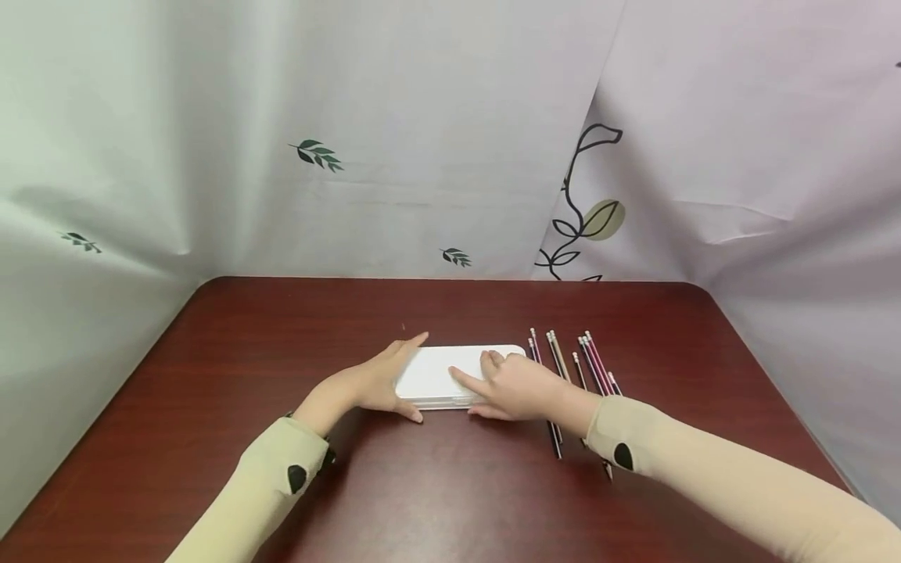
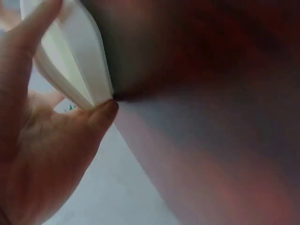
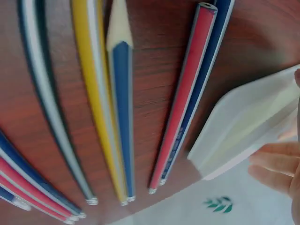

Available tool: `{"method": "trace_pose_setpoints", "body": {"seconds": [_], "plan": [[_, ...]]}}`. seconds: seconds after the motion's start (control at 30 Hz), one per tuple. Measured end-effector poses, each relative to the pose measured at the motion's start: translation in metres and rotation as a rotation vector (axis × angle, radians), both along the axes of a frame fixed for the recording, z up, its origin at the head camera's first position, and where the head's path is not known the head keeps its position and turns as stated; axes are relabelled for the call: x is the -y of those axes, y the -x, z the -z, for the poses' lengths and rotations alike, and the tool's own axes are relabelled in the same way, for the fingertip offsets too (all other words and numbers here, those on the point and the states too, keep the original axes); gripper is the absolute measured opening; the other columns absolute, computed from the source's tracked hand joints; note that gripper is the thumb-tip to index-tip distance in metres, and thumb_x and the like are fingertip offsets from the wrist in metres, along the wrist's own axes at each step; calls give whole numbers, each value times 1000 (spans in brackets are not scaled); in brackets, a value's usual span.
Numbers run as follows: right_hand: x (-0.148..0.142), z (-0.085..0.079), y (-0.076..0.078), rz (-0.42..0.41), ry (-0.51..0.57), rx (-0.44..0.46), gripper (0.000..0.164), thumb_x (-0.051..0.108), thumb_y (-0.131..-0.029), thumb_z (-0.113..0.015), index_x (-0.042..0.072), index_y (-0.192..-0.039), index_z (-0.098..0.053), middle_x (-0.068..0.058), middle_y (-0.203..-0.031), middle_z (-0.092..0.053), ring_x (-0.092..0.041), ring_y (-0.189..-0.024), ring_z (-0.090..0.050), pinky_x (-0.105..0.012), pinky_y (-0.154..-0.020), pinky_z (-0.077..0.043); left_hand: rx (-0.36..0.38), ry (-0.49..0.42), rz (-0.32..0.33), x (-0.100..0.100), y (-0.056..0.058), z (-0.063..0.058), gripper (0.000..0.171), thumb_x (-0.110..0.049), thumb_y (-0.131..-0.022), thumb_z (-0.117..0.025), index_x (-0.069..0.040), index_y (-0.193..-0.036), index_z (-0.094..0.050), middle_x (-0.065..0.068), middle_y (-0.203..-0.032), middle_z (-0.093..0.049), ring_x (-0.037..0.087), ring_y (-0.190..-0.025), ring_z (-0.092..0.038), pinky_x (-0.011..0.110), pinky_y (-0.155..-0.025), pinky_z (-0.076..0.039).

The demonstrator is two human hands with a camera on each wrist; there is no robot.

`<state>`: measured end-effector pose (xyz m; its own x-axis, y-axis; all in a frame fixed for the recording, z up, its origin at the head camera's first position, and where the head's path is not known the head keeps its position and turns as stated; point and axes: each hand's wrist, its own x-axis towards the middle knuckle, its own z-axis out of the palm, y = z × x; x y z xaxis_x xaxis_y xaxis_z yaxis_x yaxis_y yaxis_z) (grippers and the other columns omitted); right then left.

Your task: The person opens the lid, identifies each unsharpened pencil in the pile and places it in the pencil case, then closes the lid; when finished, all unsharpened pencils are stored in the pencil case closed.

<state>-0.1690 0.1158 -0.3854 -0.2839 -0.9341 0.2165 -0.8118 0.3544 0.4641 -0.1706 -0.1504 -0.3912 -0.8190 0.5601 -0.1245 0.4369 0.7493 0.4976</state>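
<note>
A flat white pencil case [image 1: 429, 371] with its lid down lies on the table. My left hand [image 1: 376, 383] grips its left end, thumb at the near corner and fingers towards the far edge. My right hand [image 1: 524, 387] is on the right part, thumb at the near edge, index finger stretched over the lid, other fingers bent. In the left wrist view the end of the case [image 2: 86, 47] sits between thumb and fingers. In the right wrist view a red pencil [image 3: 185, 93] and a blue one lie close beside the case [image 3: 220, 126].
Several pencils [image 1: 594, 363] lie roughly side by side at the right, partly under my right forearm. A yellow pencil [image 3: 89, 70] and a sharpened blue pencil [image 3: 123, 117] are among them. The dark red table [image 1: 296, 313] ends at a white patterned curtain [image 1: 394, 156].
</note>
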Motion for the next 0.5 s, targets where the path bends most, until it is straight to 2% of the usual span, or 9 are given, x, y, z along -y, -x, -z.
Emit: {"method": "trace_pose_setpoints", "body": {"seconds": [0.1, 0.2, 0.33, 0.4, 0.5], "plan": [[-8, -3, 3, 40, 33, 80, 54, 50, -89, -53, 14, -129, -52, -12, -95, -64, -23, -84, -64, -34, -56, -53, 57, -101, -45, 11, -1, 3, 129, -38, -57, -88, -9, -150, -3, 22, -147, -30, 33, -133, -33, 50, -105, -31], [-15, -3, 8, 25, 91, 131, 47, 45, -91, -53, 11, -122, -56, -11, -102, -66, -23, -89, -66, -35, -61, -55, 49, -163, -68, 18, -1, 4, 132, -32, -55, -90, -7, -149, -2, 24, -140, -41, 32, -129, -41, 49, -104, -33], [-19, -1, 18, -14, 225, 175, 38, 37, -92, -54, 8, -116, -60, -10, -103, -69, -22, -87, -69, -35, -61, -55, 12, -187, -90, 18, -2, 2, 133, -31, -53, -91, -4, -146, -1, 25, -128, -53, 33, -118, -52, 48, -101, -37], [-20, -1, 23, -3, 313, 227, 34, 33, -92, -55, 9, -115, -61, -7, -103, -70, -21, -87, -69, -35, -64, -56, 5, -184, -108, 17, -2, 2, 135, -32, -52, -91, -4, -146, 1, 27, -127, -53, 34, -116, -53, 48, -99, -39], [-19, 0, 31, 43, 422, 318, 31, 32, -96, -49, 10, -112, -63, -2, -101, -70, -17, -87, -68, -33, -70, -55, -1, -181, -141, 15, -4, 3, 138, -33, -50, -92, -4, -145, 3, 29, -124, -54, 36, -116, -53, 48, -97, -40]]}}
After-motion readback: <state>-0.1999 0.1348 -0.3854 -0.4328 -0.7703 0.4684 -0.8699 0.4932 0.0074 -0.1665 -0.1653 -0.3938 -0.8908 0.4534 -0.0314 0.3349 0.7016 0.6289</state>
